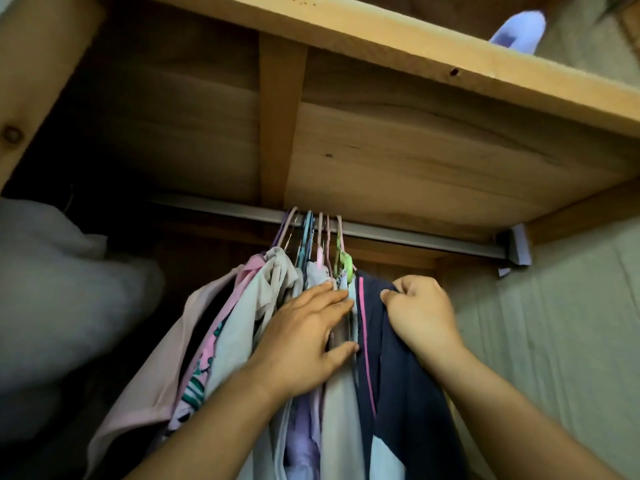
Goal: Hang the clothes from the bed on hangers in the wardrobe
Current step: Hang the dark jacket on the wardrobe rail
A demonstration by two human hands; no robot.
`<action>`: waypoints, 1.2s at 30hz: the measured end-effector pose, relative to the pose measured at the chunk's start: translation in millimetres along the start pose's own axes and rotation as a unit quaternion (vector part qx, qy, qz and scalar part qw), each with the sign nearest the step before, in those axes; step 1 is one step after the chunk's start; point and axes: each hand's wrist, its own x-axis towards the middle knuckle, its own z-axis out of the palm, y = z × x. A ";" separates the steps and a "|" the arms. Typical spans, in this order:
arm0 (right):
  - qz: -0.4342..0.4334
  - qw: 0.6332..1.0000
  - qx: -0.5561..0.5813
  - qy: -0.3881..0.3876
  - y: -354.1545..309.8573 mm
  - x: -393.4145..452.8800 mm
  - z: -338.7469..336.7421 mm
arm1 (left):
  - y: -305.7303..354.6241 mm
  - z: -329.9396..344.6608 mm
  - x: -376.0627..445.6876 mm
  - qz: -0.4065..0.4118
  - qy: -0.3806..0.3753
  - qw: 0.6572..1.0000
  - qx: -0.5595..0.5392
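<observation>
Two hands: left (304, 341) flat against crowded hung clothes (242, 306), right (420, 311) pinching navy garment (398, 393).

Underside of a pale wooden shelf (415, 161) overhead, a wooden brace (280, 119) across it, dark wooden back panel (214, 251) below, greenish ribbed wall (554, 323) at right, dim warm light

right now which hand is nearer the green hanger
Right. The right hand grips the navy garment just below and right of the green hanger. The left hand lies lower and left, fingers flat on the neighbouring clothes.
</observation>
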 end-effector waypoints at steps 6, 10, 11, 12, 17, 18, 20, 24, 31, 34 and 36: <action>-0.064 0.996 -0.037 0.047 -13.1 -2.3 -4.0 | -3.3 3.6 -2.3 0.005 0.002 1.000 -0.007; -0.087 0.994 -0.045 0.054 -25.6 5.1 -11.1 | -3.9 4.1 -2.9 0.011 0.002 1.000 -0.002; -0.089 0.993 -0.049 0.053 -27.4 6.3 -12.6 | -3.7 4.1 -2.8 0.012 0.002 1.000 -0.001; -0.090 0.993 -0.055 0.053 -28.7 7.7 -14.1 | -3.3 4.1 -2.6 0.012 0.001 1.000 -0.001; -0.094 0.991 -0.068 0.066 -19.1 9.7 -27.0 | -0.4 2.5 -1.7 0.011 0.002 1.000 -0.010; -0.095 0.991 -0.070 0.069 -15.5 8.5 -28.8 | 0.4 2.0 -1.3 0.010 0.003 1.000 -0.010; -0.099 0.990 -0.078 0.070 -10.6 6.1 -28.6 | 2.1 0.5 -0.7 0.006 0.002 1.000 -0.011; -0.096 0.990 -0.081 0.066 -13.4 11.7 -22.3 | 4.0 -2.1 1.3 0.007 0.006 1.000 -0.003; -0.096 0.986 -0.118 0.071 2.1 10.8 -36.4 | 10.9 -4.4 -0.3 0.007 0.033 0.999 0.003; -0.098 0.986 -0.109 0.073 1.8 17.0 -41.4 | 14.9 -8.2 -1.8 0.010 0.044 0.998 0.035; -0.104 0.985 -0.110 0.085 -3.8 23.6 -45.2 | 14.1 -5.7 -1.1 0.003 0.051 0.997 0.051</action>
